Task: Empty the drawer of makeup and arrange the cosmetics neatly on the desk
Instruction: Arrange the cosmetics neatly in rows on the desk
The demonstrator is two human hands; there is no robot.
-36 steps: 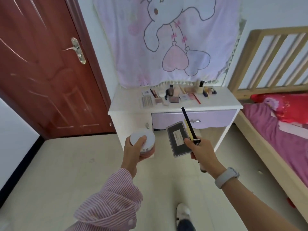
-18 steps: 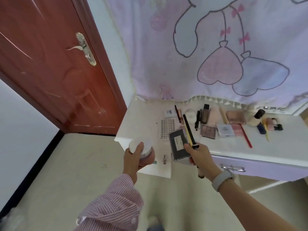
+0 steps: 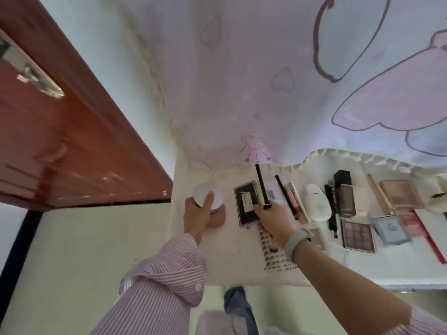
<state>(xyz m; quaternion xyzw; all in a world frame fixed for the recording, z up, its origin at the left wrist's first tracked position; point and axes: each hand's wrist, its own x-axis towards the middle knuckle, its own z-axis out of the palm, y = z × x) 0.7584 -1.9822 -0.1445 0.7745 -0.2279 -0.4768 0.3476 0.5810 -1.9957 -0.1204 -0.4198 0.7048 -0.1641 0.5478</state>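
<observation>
My left hand grips a round pink jar with a white lid, held over the left end of the white desk. My right hand holds a flat dark case together with a thin black and yellow pencil, above the desk beside the jar. To the right, cosmetics lie in rows on the desk: a white oval compact, a brown foundation bottle, an eyeshadow palette, a pale blue box. The drawer is out of view.
A sheet of false lashes lies under my right wrist. A pink cartoon cloth hangs on the wall behind the desk. A red-brown door stands at the left. My legs and shoe show below the desk edge.
I have stepped up to the desk, which now fills the view. Both hands moved forward with their items and are now over the desk's left end.
</observation>
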